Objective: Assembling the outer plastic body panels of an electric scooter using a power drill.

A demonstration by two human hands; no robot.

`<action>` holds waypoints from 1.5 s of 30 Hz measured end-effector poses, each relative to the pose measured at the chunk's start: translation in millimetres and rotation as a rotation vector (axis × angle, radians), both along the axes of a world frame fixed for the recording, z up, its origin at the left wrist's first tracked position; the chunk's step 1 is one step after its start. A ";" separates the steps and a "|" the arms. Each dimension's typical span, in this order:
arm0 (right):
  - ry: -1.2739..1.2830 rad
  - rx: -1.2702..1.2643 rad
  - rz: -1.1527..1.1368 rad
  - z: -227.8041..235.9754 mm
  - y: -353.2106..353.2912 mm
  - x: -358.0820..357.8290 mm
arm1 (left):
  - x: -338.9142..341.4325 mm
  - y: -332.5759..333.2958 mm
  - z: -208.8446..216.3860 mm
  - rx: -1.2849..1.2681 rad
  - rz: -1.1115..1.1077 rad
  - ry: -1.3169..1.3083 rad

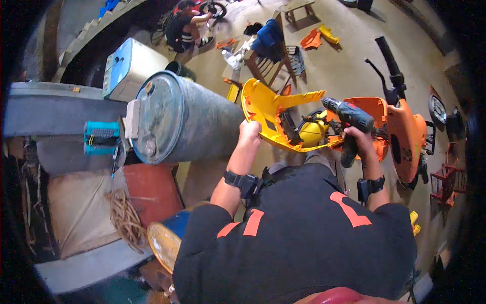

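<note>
Yellow panel (258, 102) spreads up and right from the left hand (249, 133), which is closed on its near left edge. Right of that grip, the right hand (360, 140) is wrapped around a drill (357, 117); whether its tip touches anything is hard to tell. Orange bodywork (405, 137) stands right of the drill grip, a drum (205, 111) left of the panel grip.

The panel (263, 107) at one o'clock is yellow, the drill (356, 117) at two dark grey, the fairing (405, 137) at three orange.
</note>
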State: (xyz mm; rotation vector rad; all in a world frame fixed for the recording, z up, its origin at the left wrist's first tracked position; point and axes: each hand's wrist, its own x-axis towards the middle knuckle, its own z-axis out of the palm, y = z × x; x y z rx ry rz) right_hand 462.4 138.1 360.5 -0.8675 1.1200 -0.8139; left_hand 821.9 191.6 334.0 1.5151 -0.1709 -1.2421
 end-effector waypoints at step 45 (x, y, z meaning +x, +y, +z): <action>0.004 0.506 0.470 -166.0 -98.4 122.5 | -77.6 61.4 69.1 -0.087 0.242 -0.119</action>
